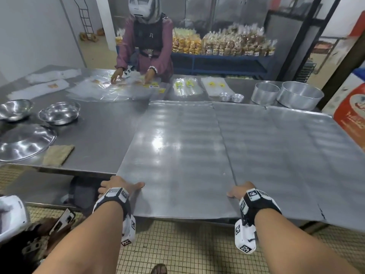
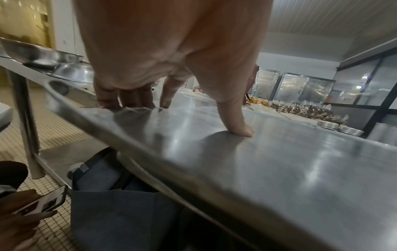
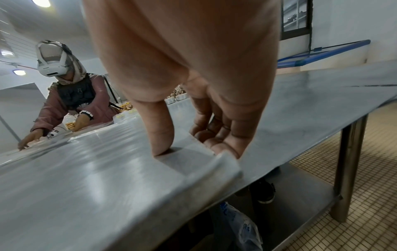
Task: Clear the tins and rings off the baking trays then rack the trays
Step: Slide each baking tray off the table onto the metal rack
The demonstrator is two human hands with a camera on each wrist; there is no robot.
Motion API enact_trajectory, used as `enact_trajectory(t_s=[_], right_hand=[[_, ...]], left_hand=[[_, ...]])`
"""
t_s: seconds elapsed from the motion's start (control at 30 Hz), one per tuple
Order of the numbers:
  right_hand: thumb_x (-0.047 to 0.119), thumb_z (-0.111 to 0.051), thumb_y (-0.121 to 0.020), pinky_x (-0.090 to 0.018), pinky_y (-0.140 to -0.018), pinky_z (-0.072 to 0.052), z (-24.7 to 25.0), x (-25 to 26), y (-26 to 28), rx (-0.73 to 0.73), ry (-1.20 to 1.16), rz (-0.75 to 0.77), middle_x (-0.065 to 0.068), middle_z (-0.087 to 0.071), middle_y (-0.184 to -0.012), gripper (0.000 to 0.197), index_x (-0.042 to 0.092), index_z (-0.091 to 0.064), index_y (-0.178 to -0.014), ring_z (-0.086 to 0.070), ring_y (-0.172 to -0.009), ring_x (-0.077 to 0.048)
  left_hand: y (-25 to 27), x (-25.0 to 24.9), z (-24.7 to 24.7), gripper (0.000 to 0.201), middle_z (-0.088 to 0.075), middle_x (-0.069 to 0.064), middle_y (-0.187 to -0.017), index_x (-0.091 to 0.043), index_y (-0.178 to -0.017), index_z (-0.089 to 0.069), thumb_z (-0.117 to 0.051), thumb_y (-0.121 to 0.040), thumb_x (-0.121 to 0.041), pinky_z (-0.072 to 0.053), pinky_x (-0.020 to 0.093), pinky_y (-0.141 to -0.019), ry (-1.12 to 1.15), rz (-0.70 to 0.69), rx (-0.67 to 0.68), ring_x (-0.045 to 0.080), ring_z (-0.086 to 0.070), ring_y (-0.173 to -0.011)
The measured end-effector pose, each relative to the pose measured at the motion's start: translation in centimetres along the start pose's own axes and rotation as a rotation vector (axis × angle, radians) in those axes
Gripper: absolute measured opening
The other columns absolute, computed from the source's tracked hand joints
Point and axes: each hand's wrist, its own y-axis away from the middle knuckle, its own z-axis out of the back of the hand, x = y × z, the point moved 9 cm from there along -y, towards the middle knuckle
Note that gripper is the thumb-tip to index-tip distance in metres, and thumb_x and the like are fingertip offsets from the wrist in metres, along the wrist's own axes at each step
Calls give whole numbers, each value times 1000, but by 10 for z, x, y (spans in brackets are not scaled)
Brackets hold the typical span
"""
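Steel tray (image 1: pixel 177 147) overhangs the table edge, each hand's grip (image 1: pixel 118 186) (image 1: pixel 240 191) pinching a near corner.

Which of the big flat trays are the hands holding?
The left tray, nearest the bowls. Left hand and right hand grip its two near corners, thumbs on top. The tray to its right is untouched.

Steel bowls (image 1: pixel 59 112) and cloth (image 1: pixel 58 154) on table (image 1: pixel 102 139).
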Motion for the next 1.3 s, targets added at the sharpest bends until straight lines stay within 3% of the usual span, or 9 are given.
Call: enact_trajectory(t_s=[0.1,0.3,0.5,0.6,0.67,0.73,0.93,1.1,1.3], right_hand=[[20,-78,-76,-35,-92,-50,-7,8,-2,-4,-26,-21,-21,-64,-117,31,3,-54,-86,-63,-106,-33],[19,-76,-77,-30,-85,-51,-18,16,-7,-3,13,-57,-17,-64,-100,22,3,-62,-87,-65,-103,-31],[15,-76,-74,-33,-85,-51,-23,17,-10,-13,-44,-116,-13,-59,-88,23,4,-56,-74,-58,-84,-29],[21,-75,-68,-33,-84,-51,-27,17,-17,-72,-105,-141,-17,-63,-105,39,1,-63,-99,-63,-95,-32],[27,-73,-69,-34,-89,-48,-32,20,-15,-106,-128,-143,-20,-51,-128,63,4,-54,-124,-57,-112,-36],[32,-76,-69,-36,-93,-45,-36,23,-11,-118,-138,-150,-19,-40,-136,74,7,-46,-132,-49,-120,-38],[35,-70,-68,-32,-85,-51,-39,18,-16,-123,-157,-133,-16,-61,-119,63,6,-57,-122,-61,-102,-32],[27,-71,-78,-27,-70,-42,-33,4,-13,-61,-172,-100,-11,-59,-87,40,2,-62,-108,-56,-78,-28],[26,-74,-76,-27,-73,-44,-15,-16,-10,-57,-216,-66,-13,-60,-95,47,2,-61,-113,-60,-85,-29]], left_hand=[[-14,-4,-1,119,-42,20,-138,-5,-138,-44,-82,-51,-77,-39,51,-107,28,3,6,40,-42,-127],[-29,-7,-7,123,-39,23,-141,-4,-138,-44,-77,-50,-83,-38,51,-107,-4,-14,-15,39,-41,-129],[-37,-6,-14,120,-40,23,-141,-6,-138,-37,-74,-54,-84,-39,50,-107,-23,-17,21,40,-40,-129],[-46,-6,-25,125,-47,21,-139,-7,-138,-32,-79,-50,-81,-45,53,-105,61,-29,96,41,-50,-125],[-49,-6,-28,123,-50,20,-136,-5,-139,-31,-85,-51,-73,-50,53,-99,129,-36,131,41,-55,-120],[-50,-5,-26,123,-52,20,-134,-4,-140,-32,-88,-51,-68,-53,51,-95,162,-15,149,40,-57,-117],[-62,-5,-48,131,-61,15,-121,-8,-131,-47,-80,-25,-77,-56,51,-89,208,29,230,37,-64,-101],[-34,1,-37,110,-64,16,-118,-7,-130,-50,-92,-46,-64,-57,49,-87,250,57,232,39,-66,-99],[-8,1,-36,113,-63,16,-119,-5,-132,-45,-92,-46,-62,-56,51,-90,288,44,218,39,-65,-101]])
